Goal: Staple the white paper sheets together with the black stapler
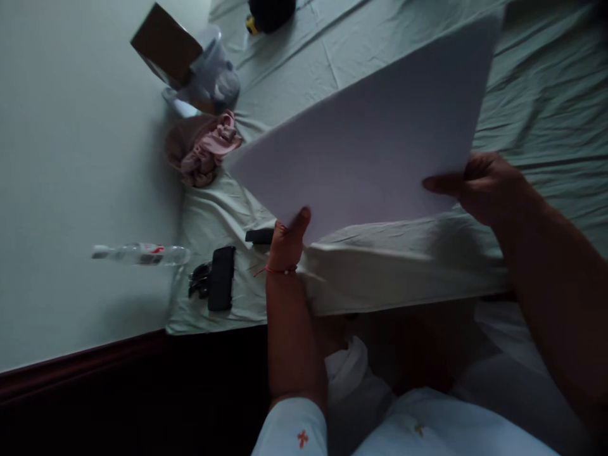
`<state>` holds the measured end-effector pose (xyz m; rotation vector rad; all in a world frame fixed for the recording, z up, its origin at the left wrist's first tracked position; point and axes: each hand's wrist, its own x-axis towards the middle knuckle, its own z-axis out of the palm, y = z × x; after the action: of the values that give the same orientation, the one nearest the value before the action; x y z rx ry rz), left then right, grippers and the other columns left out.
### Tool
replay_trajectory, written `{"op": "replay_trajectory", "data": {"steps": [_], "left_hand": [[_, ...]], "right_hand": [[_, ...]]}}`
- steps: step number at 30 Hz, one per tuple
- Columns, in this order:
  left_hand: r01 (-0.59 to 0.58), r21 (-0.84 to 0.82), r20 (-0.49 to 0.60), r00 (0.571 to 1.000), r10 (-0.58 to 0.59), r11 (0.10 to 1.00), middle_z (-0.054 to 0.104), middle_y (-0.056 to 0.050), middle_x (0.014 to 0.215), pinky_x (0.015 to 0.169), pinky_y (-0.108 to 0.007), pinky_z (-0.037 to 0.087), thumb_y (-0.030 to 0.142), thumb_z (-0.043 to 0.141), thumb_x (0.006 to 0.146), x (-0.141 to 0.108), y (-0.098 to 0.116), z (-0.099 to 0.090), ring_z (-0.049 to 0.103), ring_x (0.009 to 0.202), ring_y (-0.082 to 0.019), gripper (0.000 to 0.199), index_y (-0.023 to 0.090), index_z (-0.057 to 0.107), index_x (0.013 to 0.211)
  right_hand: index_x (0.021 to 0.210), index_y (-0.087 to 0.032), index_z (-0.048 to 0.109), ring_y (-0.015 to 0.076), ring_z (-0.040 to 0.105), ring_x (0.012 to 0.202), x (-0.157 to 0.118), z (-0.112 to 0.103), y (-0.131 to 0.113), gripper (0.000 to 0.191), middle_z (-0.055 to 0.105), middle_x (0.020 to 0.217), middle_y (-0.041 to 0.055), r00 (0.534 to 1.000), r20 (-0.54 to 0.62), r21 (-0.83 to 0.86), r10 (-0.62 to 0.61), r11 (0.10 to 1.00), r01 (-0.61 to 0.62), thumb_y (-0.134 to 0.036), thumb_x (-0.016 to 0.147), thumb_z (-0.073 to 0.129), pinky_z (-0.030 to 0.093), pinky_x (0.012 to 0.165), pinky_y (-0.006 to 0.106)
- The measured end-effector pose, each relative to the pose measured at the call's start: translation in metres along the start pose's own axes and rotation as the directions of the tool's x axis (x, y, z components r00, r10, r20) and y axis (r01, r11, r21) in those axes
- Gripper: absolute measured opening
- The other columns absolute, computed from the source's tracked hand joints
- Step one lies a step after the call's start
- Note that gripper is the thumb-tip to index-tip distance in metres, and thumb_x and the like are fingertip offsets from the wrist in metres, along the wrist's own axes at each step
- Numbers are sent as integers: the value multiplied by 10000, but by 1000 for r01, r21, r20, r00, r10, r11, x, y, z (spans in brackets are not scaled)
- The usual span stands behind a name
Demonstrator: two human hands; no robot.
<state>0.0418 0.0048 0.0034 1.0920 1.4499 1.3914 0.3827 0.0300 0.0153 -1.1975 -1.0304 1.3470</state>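
A large white sheet of paper (365,139) is held up over the cloth-covered surface, tilted with its far right corner highest. My left hand (291,240), with a red string at the wrist, grips its near left edge, thumb on top. At the near right corner, my right hand (484,187) pinches the sheet between thumb and fingers; the fingers beneath are hidden. Close to my left hand lies a small dark flat object (259,237), partly covered by that hand. A black phone (221,278) rests farther left, with dark keys or a similar small bunch (200,280) beside it.
A pale green cloth (546,126) covers the surface, wrinkled at the right. Along the wall stand a clear bottle (147,254), a crumpled pink cloth (204,149), a brown box (166,45) and a translucent plastic container (213,69). A black object (272,14) sits at the far edge.
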Motion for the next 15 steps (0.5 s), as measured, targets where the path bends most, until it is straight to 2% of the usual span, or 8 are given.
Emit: {"op": "replay_trajectory", "data": {"steps": [3, 5, 7, 11, 15], "left_hand": [[22, -47, -32, 999, -23, 999, 793, -55, 1125, 1067, -333, 554, 527, 940, 674, 0, 1, 1, 717, 1175, -246, 477, 237, 785, 1020], [70, -52, -33, 997, -72, 996, 799, -56, 1063, 1010, -350, 587, 525, 948, 658, 0, 3, 3, 735, 1110, -259, 481, 221, 792, 996], [99, -65, -42, 994, -102, 993, 797, -64, 1027, 983, -372, 604, 524, 945, 662, 0, 5, 5, 739, 1077, -268, 484, 207, 796, 997], [106, -156, -57, 992, -116, 982, 796, -77, 1076, 1054, -387, 586, 463, 967, 622, -2, 10, 9, 718, 1138, -272, 486, 198, 801, 994], [165, -192, -18, 985, -172, 967, 800, -64, 1044, 1091, -386, 570, 392, 941, 665, -6, 14, 10, 691, 1231, -279, 392, 196, 804, 976]], "right_hand": [[715, -202, 758, 134, 620, 760, 0, 0, 1, 275, 740, 833, 18, 999, -3, -75, -36, 997, 36, -363, 629, 963, 583, 771, 327], [715, -194, 764, 120, 600, 717, 0, 0, 2, 353, 725, 804, 20, 1000, -18, -75, -3, 997, 2, -445, 599, 984, 557, 694, 298], [758, -165, 783, 105, 586, 673, 1, -1, 3, 499, 711, 788, 27, 998, -29, -27, 56, 998, -57, -527, 502, 1011, 510, 612, 263], [781, -143, 764, 89, 563, 604, 0, -1, 1, 643, 675, 736, 22, 991, -60, 47, 120, 992, -118, -602, 407, 1015, 459, 539, 228], [756, -156, 711, 75, 506, 552, 1, -1, 0, 573, 620, 670, 0, 988, -93, 4, 125, 992, -125, -585, 503, 994, 378, 476, 198]]}}
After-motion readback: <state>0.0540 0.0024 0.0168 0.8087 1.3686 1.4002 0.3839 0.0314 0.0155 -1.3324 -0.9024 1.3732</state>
